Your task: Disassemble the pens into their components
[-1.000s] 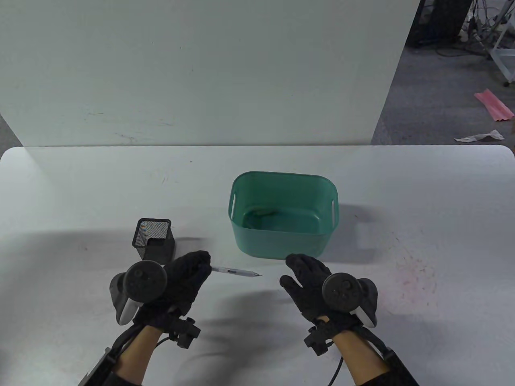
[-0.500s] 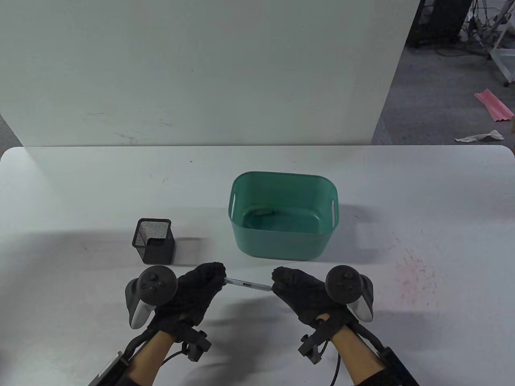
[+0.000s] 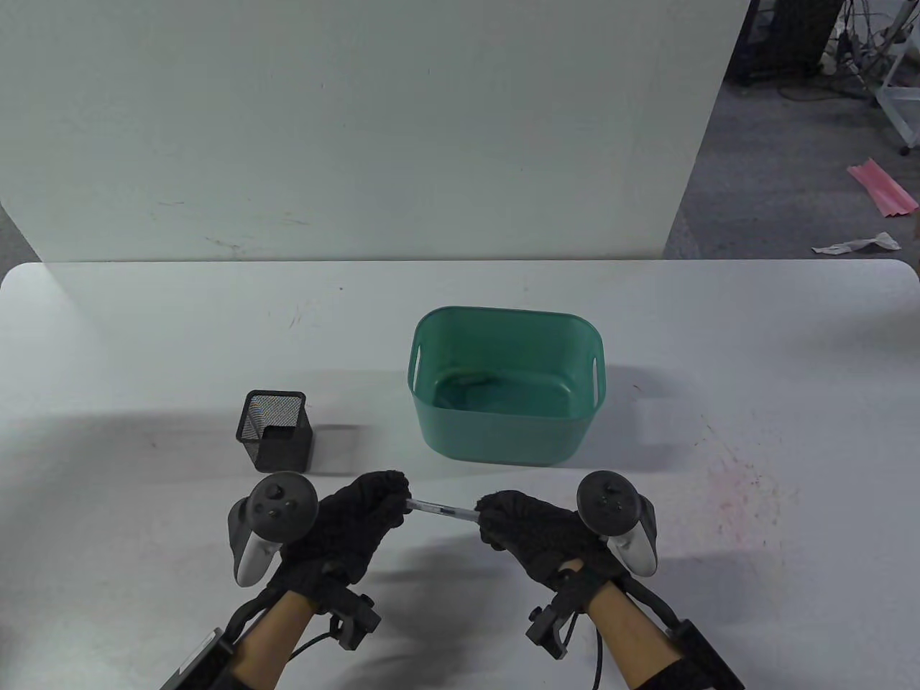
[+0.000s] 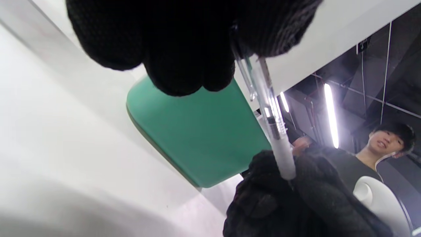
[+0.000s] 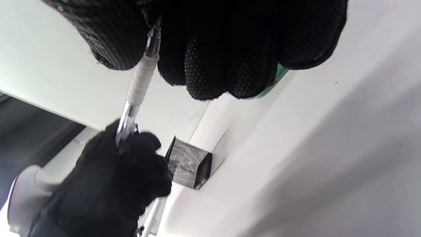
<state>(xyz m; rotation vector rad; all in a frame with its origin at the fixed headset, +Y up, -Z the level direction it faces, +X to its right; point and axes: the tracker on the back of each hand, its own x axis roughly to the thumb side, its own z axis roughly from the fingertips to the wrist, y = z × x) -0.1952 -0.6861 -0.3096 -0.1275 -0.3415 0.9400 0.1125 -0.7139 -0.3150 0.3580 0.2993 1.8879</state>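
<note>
This is looking like a lab or recording workspace: a plain white table (image 3: pixel 144 345) is standing before a bare white backdrop board (image 3: pixel 359 129), with grey floor (image 3: pixel 776 187), tangled cables (image 3: pixel 855 43) and scraps of litter (image 3: pixel 859 244) lying behind. In the left wrist view, tube lights (image 4: pixel 330 112) are glowing on a dark, apparently exposed ceiling, where a person (image 4: pixel 388 144) is standing by.
</note>
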